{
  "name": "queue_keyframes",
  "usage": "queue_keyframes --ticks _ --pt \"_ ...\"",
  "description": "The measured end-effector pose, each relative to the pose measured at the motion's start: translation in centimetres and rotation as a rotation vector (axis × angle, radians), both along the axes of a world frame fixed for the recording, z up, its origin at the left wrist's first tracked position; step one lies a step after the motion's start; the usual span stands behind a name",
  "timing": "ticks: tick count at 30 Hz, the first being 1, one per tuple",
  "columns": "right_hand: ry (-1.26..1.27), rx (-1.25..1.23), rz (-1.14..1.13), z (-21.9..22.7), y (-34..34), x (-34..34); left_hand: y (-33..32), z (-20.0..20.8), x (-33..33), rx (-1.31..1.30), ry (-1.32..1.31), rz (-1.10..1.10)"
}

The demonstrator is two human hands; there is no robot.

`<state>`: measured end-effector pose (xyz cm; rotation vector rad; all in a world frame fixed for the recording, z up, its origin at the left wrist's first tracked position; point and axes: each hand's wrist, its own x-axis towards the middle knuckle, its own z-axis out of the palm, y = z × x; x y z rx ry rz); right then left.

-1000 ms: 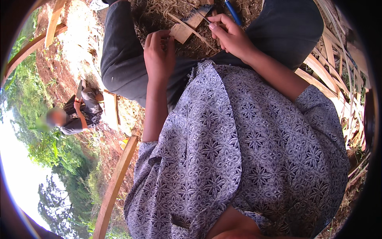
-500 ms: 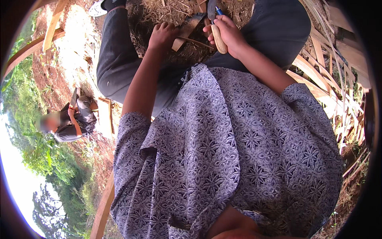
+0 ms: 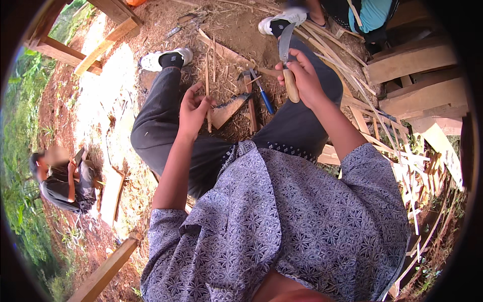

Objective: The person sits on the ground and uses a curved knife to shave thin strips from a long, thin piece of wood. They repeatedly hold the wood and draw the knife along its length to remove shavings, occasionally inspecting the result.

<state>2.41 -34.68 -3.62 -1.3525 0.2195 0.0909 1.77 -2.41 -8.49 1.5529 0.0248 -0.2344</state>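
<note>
My left hand (image 3: 192,110) is closed, thumb and fingers pinching a thin wooden strip (image 3: 207,75) that points away from me. In my right hand (image 3: 306,80) is a curved knife (image 3: 290,86), gripped by its pale wooden handle, with the blade pointing up and away from me. On the ground between my legs lie a hammer (image 3: 250,100) with a brown wooden handle and a blue-handled tool (image 3: 266,102) beside it. A flat wood piece with a dark edge (image 3: 229,111) lies close to my left hand.
Split wood and long strips (image 3: 362,108) pile up on my right, beside stacked boards (image 3: 417,63). Shavings cover the ground (image 3: 231,45). At left another person (image 3: 65,183) sits holding a blade. Someone in blue (image 3: 370,17) is at the far right. A wooden beam (image 3: 108,269) stands lower left.
The view has shifted, showing more ground ahead. My left hand has turned, and a strip now stands out lengthwise from its fingers. My right hand still holds the knife, with more of its blade visible.
</note>
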Motion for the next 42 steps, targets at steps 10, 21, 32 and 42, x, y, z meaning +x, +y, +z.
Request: queue_keyframes --ticks 10,21,32,42 --pt "-0.24 -0.28 0.025 10.2 -4.8 3.1 -2.9 8.1 0.7 -0.477 0.004 -0.066" --pt "-0.769 -0.339 0.262 16.9 -0.4 13.8 -4.0 16.8 2.7 -0.274 -0.342 -0.105" --pt "-0.928 -0.165 0.242 14.8 3.2 13.6 -3.5 23.0 2.7 -0.164 -0.429 -0.158" --pt "-0.885 -0.258 0.306 17.0 4.9 11.0 -3.5 21.9 3.7 -0.231 -0.371 -0.149"
